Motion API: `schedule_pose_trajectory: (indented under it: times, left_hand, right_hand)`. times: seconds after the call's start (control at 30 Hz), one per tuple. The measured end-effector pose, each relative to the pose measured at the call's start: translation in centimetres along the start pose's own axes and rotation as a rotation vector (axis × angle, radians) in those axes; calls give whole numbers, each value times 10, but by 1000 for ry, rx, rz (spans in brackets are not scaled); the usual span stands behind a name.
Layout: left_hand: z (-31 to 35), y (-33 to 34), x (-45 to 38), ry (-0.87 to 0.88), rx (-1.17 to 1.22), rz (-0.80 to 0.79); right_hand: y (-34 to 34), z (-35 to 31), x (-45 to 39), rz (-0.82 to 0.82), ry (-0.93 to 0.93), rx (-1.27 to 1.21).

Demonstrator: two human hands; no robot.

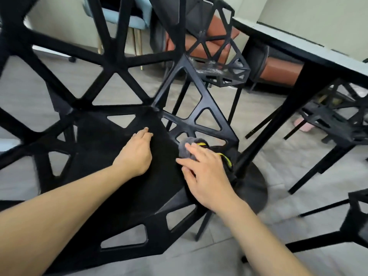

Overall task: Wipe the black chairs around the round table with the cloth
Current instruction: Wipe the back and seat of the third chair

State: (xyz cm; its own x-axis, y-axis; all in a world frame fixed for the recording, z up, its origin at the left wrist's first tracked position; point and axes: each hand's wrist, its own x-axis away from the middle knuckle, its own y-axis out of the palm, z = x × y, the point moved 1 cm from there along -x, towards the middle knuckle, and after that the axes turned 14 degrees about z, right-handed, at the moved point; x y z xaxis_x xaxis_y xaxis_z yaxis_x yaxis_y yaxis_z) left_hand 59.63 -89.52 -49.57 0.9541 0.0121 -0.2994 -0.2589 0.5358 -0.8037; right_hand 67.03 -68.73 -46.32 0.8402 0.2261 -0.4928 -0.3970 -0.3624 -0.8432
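Note:
A black chair with triangular cut-outs fills the left and centre of the head view, seen from just above its seat. My left hand rests on the seat, fingers curled together, holding nothing. My right hand presses a dark grey cloth with a yellow stripe against the seat's right edge, fingers spread over it. The chair's open lattice back rises at the upper left.
The table with its dark edge runs along the upper right; its black leg meets a round base right beside the cloth. More black chairs stand behind and at right. Grey floor lies below.

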Motion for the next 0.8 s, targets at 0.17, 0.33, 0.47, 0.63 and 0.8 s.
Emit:
schedule_pose_trajectory:
  times: [0.17, 0.33, 0.47, 0.63, 0.8]
  left_hand:
    - [3, -4, 4, -29, 25, -3]
    - [5, -6, 5, -5, 4, -3]
    - [3, -1, 3, 104, -131, -7]
    - [3, 1, 5, 148, -220, -52]
    - [3, 2, 4, 135, -275, -65]
  right_hand:
    - [-15, 22, -20, -45, -43, 55]
    - [-12, 14, -2, -63, 47, 21]
    - [-17, 6, 15, -114, -21, -120]
    - [12, 29, -59, 78, -223, 366]
    - [66, 4, -120, 50, -223, 363]
